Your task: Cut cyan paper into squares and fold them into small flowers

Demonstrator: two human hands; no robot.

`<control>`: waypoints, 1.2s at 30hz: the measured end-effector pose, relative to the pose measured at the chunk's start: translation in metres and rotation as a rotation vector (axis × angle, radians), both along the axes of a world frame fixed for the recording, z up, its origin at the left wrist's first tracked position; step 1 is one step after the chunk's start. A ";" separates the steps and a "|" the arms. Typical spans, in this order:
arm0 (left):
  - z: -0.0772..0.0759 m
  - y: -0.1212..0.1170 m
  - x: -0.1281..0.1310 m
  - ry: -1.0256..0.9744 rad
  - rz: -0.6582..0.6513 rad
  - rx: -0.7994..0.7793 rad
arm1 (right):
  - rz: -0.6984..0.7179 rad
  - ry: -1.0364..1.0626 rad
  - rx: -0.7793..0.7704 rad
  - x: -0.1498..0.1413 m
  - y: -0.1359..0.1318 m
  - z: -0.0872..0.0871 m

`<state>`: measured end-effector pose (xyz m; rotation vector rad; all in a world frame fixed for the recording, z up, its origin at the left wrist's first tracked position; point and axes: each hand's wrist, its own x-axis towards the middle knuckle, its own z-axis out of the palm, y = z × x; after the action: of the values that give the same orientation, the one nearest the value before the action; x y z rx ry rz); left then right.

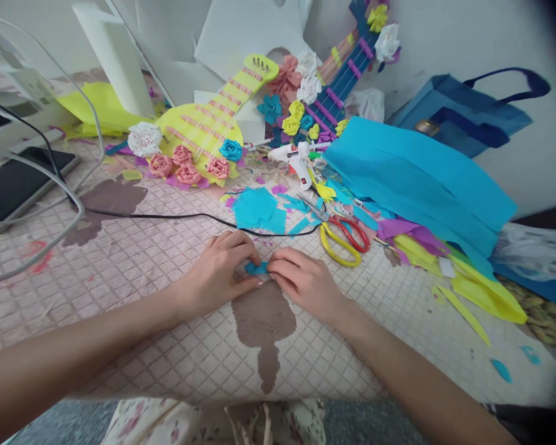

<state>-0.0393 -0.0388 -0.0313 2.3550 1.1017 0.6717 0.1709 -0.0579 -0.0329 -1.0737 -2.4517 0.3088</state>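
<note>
My left hand [227, 266] and my right hand [306, 281] meet near the middle of the table. Between their fingertips is a small piece of blue paper [256, 268], pinched from both sides and partly hidden by the fingers. Just beyond the hands lies a pile of cut blue paper pieces [257, 209]. To the right of the pile rest scissors [347, 240] with one red and one yellow handle loop. Farther back a white glue gun [296, 164] stands among paper scraps.
A black cord [167, 216] crosses behind my hands. Behind it lean a yellow paper guitar [208, 120] with paper flowers and a blue one [338, 93]. Large blue sheets [412, 173] lie right, near a blue bag [454, 117]. A phone [23, 179] lies left among white cables.
</note>
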 end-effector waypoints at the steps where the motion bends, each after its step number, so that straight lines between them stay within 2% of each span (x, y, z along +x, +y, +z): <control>1: 0.000 0.000 0.000 0.010 0.001 0.012 | -0.006 0.001 -0.003 0.000 0.000 0.000; 12: 0.002 -0.003 -0.002 0.021 -0.024 0.046 | -0.035 0.009 -0.125 -0.002 -0.001 0.003; 22: 0.002 -0.003 -0.002 0.012 -0.019 0.011 | -0.042 0.055 -0.170 -0.002 0.000 0.004; 36: 0.004 0.003 0.002 -0.038 0.023 -0.042 | -0.189 0.103 -0.284 -0.009 0.003 0.009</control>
<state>-0.0375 -0.0360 -0.0268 2.2882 1.1176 0.6912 0.1618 -0.0546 -0.0242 -1.3598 -2.2392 0.6483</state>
